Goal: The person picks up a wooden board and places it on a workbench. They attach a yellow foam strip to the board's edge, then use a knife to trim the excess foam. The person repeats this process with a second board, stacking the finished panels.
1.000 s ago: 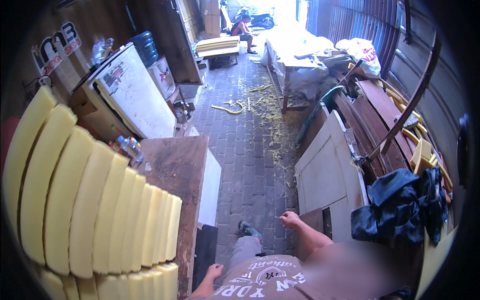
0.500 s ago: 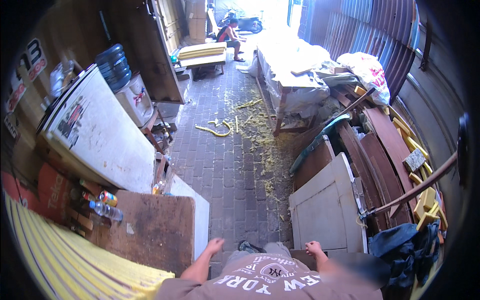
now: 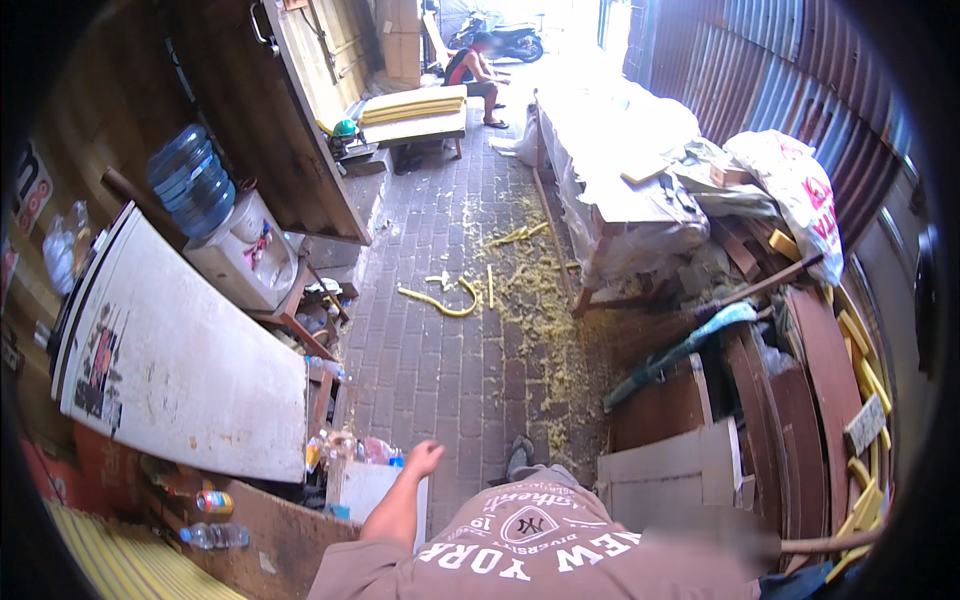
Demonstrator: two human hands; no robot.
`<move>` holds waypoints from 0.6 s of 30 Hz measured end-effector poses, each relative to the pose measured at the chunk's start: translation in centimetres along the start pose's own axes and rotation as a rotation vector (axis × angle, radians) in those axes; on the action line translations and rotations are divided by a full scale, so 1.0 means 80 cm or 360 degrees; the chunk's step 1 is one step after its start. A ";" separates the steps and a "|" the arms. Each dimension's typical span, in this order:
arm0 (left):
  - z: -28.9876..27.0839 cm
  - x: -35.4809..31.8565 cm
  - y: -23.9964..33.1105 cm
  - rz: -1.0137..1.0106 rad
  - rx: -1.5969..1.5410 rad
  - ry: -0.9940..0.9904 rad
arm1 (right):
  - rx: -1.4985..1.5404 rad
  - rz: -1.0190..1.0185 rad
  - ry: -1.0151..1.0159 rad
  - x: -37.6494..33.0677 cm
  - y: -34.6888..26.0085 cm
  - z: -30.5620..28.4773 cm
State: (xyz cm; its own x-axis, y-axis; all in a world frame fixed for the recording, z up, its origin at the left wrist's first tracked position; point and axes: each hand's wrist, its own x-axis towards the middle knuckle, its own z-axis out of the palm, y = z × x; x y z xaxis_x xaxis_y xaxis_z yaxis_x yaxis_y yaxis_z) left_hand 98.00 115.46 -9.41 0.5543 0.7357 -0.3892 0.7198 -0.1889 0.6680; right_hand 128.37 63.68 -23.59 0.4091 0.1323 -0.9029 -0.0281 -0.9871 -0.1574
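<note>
Blue water jugs (image 3: 190,180) sit stacked on a dispenser (image 3: 245,262); left hand (image 3: 423,459) hangs empty, grip apart.

A water jug (image 3: 190,180) stands left of the brick path (image 3: 450,340), a covered table (image 3: 620,170) right.

White flat board (image 3: 372,487) upright against the wooden table edge, just beside the left hand (image 3: 424,458).

A blue water jug (image 3: 190,180) sits on a white dispenser (image 3: 245,262) (far left); yellow foam scraps (image 3: 440,300) litter the brick floor (image 3: 440,370) beside a cluttered table (image 3: 625,190).
</note>
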 end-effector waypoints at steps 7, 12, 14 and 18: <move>-0.013 -0.030 -0.097 -0.0955 0.0006 0.0142 | -0.0310 -0.1078 0.0985 0.082 -0.464 -0.315; 0.022 -0.008 -0.088 -0.1235 -0.0329 -0.0044 | 0.0067 -0.1386 0.0785 0.075 -0.807 -0.406; 0.022 0.041 -0.067 -0.1148 -0.0374 -0.0147 | 0.0168 -0.1423 0.0645 0.092 -0.886 -0.421; -0.021 0.208 -0.035 -0.0749 -0.0124 -0.0311 | -0.0020 -0.1426 0.0508 0.155 -0.945 -0.430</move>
State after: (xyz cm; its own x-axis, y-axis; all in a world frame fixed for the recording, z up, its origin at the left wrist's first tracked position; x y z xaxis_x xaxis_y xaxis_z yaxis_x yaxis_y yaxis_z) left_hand 104.53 129.30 -16.68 0.2510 0.5926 -0.7654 0.8809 0.1880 0.4345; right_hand 166.94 136.83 -9.16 0.5035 0.8117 -0.2959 0.4261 -0.5313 -0.7323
